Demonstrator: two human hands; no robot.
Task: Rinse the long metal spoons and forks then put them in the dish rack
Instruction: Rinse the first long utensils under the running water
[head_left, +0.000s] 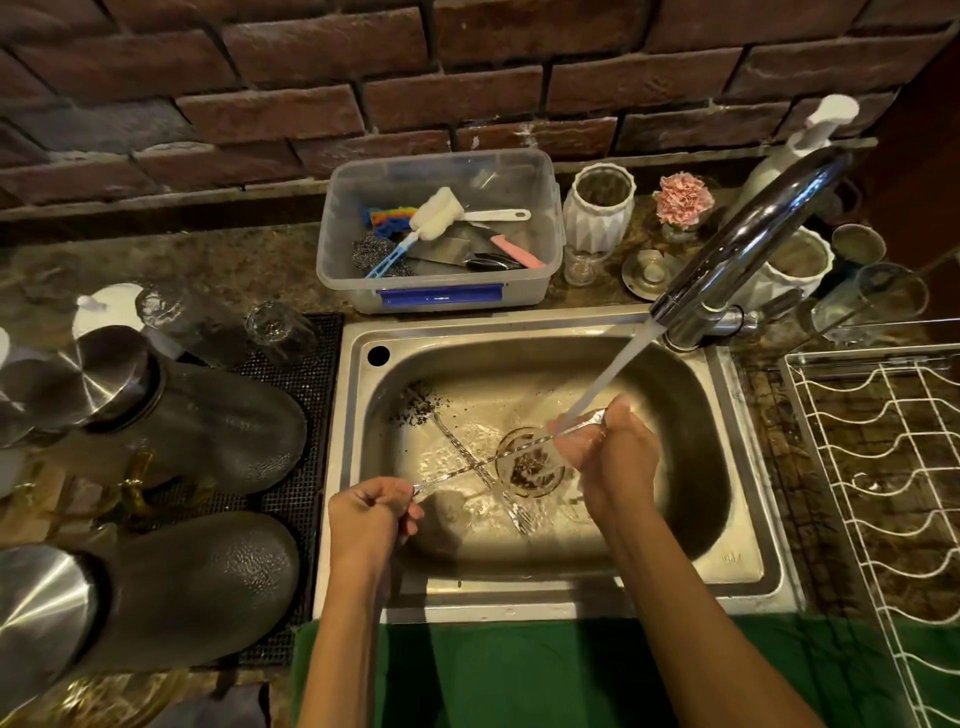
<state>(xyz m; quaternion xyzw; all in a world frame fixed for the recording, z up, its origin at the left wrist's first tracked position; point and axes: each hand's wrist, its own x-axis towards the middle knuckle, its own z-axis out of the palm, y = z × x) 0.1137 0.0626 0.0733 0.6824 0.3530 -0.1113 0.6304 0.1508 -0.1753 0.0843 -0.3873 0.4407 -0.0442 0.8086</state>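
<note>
A long twisted metal spoon stretches across the steel sink. My left hand grips its lower end at the sink's front left. My right hand holds its upper end under the running water from the tap. A long metal fork lies on the sink floor beneath it, tines toward the front, crossing the spoon. Dark debris sits at the fork's far end and in the drain. The white wire dish rack stands to the right of the sink.
A clear plastic tub with brushes and scourers sits behind the sink. White jars, glasses and a pink flower stand at the back right. Large grey metal-lidded jars and upturned glasses fill the black mat on the left. A green cloth lies along the front edge.
</note>
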